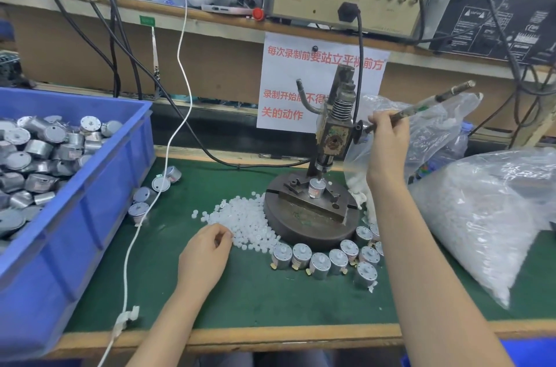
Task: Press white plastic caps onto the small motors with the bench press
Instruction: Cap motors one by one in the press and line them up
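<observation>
The bench press (332, 138) stands on a round dark base (304, 228) on the green mat. A small silver motor (316, 188) sits in the fixture right under the ram. My right hand (386, 138) grips the press lever (433, 102), which slants up to the right. A pile of white plastic caps (245, 216) lies left of the base. My left hand (207, 252) rests at the pile's near edge, fingers curled and pinching at the caps. Several capped motors (328, 260) stand in an arc in front of the base.
A blue bin (99, 186) full of motors fills the left side, with three loose motors (156, 189) beside it. A large clear bag of caps (487, 216) lies at the right. A white cable (168, 144) runs down across the mat. A shelf with equipment is behind.
</observation>
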`<state>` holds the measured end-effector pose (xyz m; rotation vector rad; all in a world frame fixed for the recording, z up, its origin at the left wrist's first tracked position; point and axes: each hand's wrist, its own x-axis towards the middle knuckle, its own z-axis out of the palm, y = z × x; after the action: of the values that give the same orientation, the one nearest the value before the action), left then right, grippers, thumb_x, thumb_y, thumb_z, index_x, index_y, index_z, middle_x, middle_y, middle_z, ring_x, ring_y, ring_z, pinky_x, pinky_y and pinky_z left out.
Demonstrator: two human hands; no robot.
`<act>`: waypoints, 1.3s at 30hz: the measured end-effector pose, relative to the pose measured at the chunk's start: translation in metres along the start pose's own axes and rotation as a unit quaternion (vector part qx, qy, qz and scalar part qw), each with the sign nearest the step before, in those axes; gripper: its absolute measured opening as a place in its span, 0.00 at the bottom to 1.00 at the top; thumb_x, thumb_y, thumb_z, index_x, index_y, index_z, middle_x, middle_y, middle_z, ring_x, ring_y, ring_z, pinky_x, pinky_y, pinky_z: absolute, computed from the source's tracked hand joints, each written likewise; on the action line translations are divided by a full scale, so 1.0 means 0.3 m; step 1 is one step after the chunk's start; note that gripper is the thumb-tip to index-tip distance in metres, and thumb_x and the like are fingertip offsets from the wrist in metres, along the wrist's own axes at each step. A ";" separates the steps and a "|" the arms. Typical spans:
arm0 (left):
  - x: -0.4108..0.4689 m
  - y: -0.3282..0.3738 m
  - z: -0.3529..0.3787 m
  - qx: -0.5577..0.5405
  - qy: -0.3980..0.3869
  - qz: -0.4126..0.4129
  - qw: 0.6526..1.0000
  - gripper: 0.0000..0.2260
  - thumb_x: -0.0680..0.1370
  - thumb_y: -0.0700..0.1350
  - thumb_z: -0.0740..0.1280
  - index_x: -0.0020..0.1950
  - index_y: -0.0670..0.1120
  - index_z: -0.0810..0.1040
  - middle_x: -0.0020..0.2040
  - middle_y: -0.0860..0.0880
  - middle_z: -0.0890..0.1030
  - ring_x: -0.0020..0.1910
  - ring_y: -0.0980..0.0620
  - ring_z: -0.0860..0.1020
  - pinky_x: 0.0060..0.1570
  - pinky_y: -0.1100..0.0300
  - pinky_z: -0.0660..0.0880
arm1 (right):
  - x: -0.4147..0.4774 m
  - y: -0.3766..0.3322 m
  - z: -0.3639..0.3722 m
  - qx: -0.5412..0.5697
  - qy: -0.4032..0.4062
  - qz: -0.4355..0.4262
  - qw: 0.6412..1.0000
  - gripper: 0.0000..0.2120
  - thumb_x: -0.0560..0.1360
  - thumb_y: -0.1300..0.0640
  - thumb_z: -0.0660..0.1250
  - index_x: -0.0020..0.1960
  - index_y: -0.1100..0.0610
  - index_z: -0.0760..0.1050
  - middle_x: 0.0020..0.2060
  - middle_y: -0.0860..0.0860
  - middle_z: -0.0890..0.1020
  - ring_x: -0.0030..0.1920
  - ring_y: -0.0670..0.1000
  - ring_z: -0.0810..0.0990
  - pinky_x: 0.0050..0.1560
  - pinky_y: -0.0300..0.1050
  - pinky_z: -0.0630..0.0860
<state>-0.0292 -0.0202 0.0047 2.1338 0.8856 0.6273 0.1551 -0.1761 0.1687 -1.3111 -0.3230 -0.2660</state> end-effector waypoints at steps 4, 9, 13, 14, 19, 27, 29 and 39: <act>0.001 -0.001 0.003 -0.002 -0.003 0.001 1.000 0.07 0.77 0.46 0.61 0.41 0.52 0.76 0.41 0.56 0.77 0.41 0.56 0.73 0.35 0.63 0.63 | 0.009 0.026 -0.027 -0.023 -0.027 -0.022 0.999 0.09 0.76 0.60 0.62 0.40 0.49 0.67 0.39 0.44 0.72 0.42 0.42 0.71 0.51 0.37 0.68; -0.003 -0.006 -0.002 -0.003 -0.009 0.013 1.000 0.07 0.77 0.45 0.62 0.40 0.52 0.75 0.40 0.56 0.76 0.40 0.55 0.73 0.35 0.65 0.64 | 0.030 0.023 -0.012 -0.045 0.028 -0.032 0.998 0.10 0.78 0.54 0.59 0.37 0.51 0.69 0.36 0.46 0.77 0.39 0.44 0.75 0.46 0.38 0.72; -0.005 -0.002 0.004 -0.008 -0.009 0.019 1.000 0.08 0.77 0.43 0.62 0.38 0.52 0.75 0.39 0.56 0.75 0.39 0.54 0.73 0.37 0.60 0.66 | 0.038 0.040 0.001 -0.087 0.068 -0.081 0.991 0.15 0.79 0.51 0.58 0.34 0.50 0.68 0.32 0.45 0.76 0.34 0.42 0.74 0.37 0.33 0.70; -0.003 -0.004 0.005 -0.003 -0.007 0.019 1.000 0.08 0.77 0.43 0.62 0.39 0.52 0.75 0.39 0.56 0.74 0.39 0.55 0.72 0.37 0.60 0.65 | 0.038 0.043 0.004 -0.098 0.077 -0.090 0.988 0.15 0.79 0.52 0.57 0.34 0.50 0.68 0.32 0.45 0.76 0.33 0.41 0.74 0.36 0.31 0.69; -0.001 -0.007 0.014 0.013 0.004 0.026 1.000 0.08 0.77 0.44 0.62 0.39 0.53 0.75 0.38 0.57 0.73 0.37 0.59 0.71 0.33 0.65 0.64 | 0.032 0.053 0.029 -0.119 0.089 -0.118 0.982 0.13 0.81 0.54 0.54 0.38 0.51 0.68 0.35 0.45 0.75 0.35 0.40 0.72 0.37 0.32 0.67; 0.035 -0.011 0.020 -0.001 0.020 -0.028 0.999 0.07 0.76 0.47 0.62 0.38 0.57 0.74 0.37 0.59 0.77 0.38 0.58 0.73 0.34 0.64 0.64 | -0.084 0.251 -0.053 -0.209 -0.006 -0.020 0.978 0.17 0.78 0.63 0.55 0.66 0.59 0.67 0.60 0.53 0.75 0.58 0.47 0.73 0.53 0.31 0.68; 0.035 -0.011 0.026 0.018 0.030 -0.019 0.999 0.07 0.75 0.46 0.62 0.38 0.57 0.73 0.38 0.58 0.75 0.37 0.61 0.72 0.33 0.64 0.63 | -0.131 0.317 -0.066 -0.323 -0.072 -0.023 0.943 0.16 0.78 0.60 0.56 0.65 0.60 0.70 0.60 0.55 0.77 0.60 0.52 0.73 0.56 0.39 0.66; 0.027 -0.019 0.033 0.036 0.056 0.027 0.997 0.07 0.74 0.43 0.64 0.51 0.51 0.75 0.45 0.55 0.71 0.46 0.54 0.72 0.38 0.59 0.66 | -0.201 0.352 -0.034 -0.477 -0.158 -0.126 0.855 0.12 0.76 0.56 0.66 0.57 0.61 0.74 0.51 0.56 0.80 0.54 0.57 0.76 0.57 0.50 0.68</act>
<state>-0.0196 -0.0157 -0.0044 2.2114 0.9264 0.7581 0.1392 -0.1603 0.0486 -2.3156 -0.6983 -0.4633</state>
